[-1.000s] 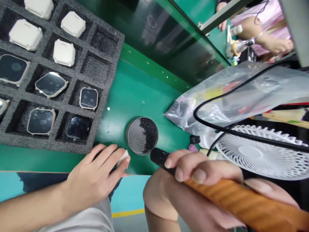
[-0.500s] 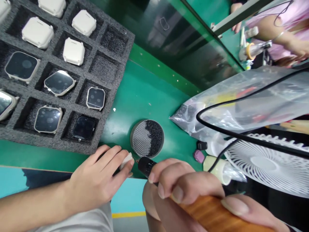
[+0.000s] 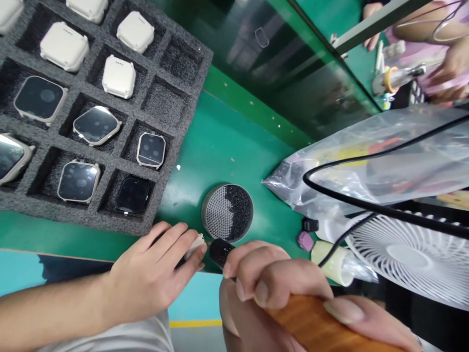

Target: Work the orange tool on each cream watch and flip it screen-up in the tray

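My left hand (image 3: 157, 269) is closed around a small white watch case (image 3: 194, 246) at the table's front edge; the fingers cover most of it. My right hand (image 3: 278, 278) grips an electric screwdriver (image 3: 298, 318) with an orange, wood-look body and a black nose. Its tip points left at the side of the watch case, and whether it touches cannot be made out. Just beyond both hands stands a round dish (image 3: 216, 212), its dimpled floor partly covered by tiny black screws.
At left lies a grey foam tray (image 3: 146, 222) holding several smartwatches, some screen up, others back up. On the right are a plastic bag (image 3: 330, 161), a black cable (image 3: 351, 200), a white fan (image 3: 403, 254) and a pale yellow roll (image 3: 330, 261). A co-worker's arm shows behind the glass partition.
The view has shifted slightly, so the tray and dish appear a little further right. The gap between screwdriver tip and watch case looks smaller. Both hands keep their grip.
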`<state>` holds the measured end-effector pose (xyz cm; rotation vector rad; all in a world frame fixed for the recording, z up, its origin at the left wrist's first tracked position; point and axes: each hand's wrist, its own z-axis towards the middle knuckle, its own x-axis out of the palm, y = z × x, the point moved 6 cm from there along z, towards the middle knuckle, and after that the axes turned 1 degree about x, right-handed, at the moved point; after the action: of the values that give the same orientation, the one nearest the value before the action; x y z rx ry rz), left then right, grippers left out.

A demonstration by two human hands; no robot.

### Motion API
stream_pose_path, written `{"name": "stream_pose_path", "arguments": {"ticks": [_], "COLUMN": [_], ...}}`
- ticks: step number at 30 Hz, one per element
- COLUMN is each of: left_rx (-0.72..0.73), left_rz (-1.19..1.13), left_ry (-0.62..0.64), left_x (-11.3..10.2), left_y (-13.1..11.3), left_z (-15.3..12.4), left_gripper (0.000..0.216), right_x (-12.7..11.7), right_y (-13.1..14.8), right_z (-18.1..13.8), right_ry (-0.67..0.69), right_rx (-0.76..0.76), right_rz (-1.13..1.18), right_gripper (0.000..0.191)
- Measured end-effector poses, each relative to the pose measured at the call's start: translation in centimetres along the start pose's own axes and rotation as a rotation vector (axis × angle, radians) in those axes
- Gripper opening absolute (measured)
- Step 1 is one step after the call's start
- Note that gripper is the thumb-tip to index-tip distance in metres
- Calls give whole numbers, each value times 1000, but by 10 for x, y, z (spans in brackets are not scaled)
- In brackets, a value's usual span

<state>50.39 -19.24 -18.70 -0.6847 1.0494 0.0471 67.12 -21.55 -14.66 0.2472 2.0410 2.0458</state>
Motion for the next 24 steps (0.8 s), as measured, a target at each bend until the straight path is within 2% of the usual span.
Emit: {"name": "stream_pose_path", "arguments": {"ticks": [2, 6, 12, 14, 18, 21, 24], "left_rx": [-3, -7, -19, -32, -23, 7, 37], "left_rz": [-10, -15, -16, 1, 46, 67, 75], "left_ry": [-7, -22, -31, -37, -70, -127, -261], "left_x": [-1, -3, -2, -3, -8, -9, -6], "left_y": [0, 0, 1, 1, -3, -7, -5], "left_z": [1, 2, 3, 3, 3, 2, -1], "left_gripper": [29, 28, 24, 23, 28, 28, 24], "right_x": [3, 5, 17, 19, 17, 3, -10], "right_y": [0, 1, 20, 23, 29, 38, 36], "right_z": [-1, -3, 0, 2, 9, 6, -6], "right_ry": [-1, -33, -208, -262, -220, -249, -293], "right_rx": [21, 6, -216, -225, -260, -352, -385], "right_rz": [-17, -47, 32, 114, 255, 278, 283], "right_gripper": [53, 41, 22, 23, 53, 52, 53]}}
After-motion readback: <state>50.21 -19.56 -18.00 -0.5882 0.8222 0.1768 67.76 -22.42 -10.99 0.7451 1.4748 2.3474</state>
